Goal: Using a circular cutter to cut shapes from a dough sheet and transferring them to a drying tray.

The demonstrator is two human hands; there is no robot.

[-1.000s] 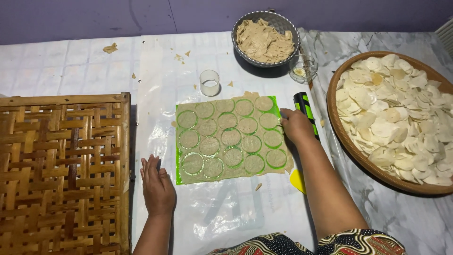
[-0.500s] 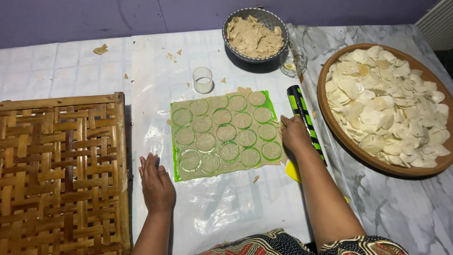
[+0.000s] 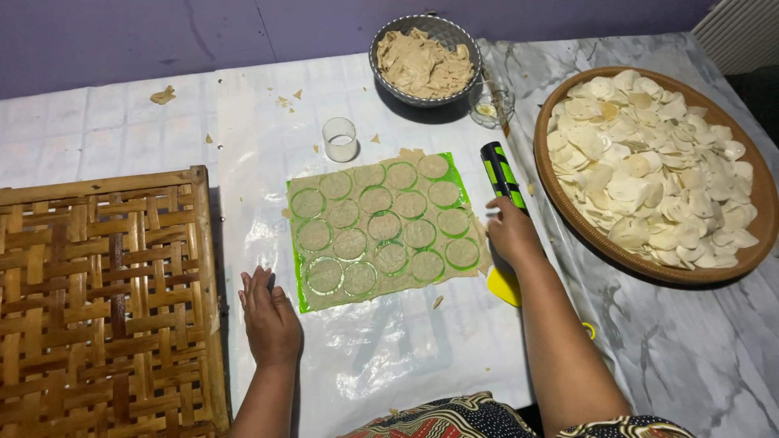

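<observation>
Left hand lies flat, palm down on the clear plastic sheet, fingers straight and pressed together, holding nothing; fingertips just beside the lower-left corner of the green mat. Right hand sits at the mat's right edge, fingers curled loosely downward near the lower end of a black-and-green tool handle; can't tell whether they actually grip it or only touch it, contact is hidden under the hand. A yellow scraper pokes out below the right wrist.

The mat carries a thin rolled dough sheet with rows of round cut circles, still in place with the scrap dough around them. A small clear glass cup stands just above the mat. Further up, a grey bowl holds dough scraps; a small glass dish sits beside it. Far right, a round brown tray is piled with pale dough rounds. Far left, a woven bamboo tray. Dough crumbs are scattered on the plastic near the top.
</observation>
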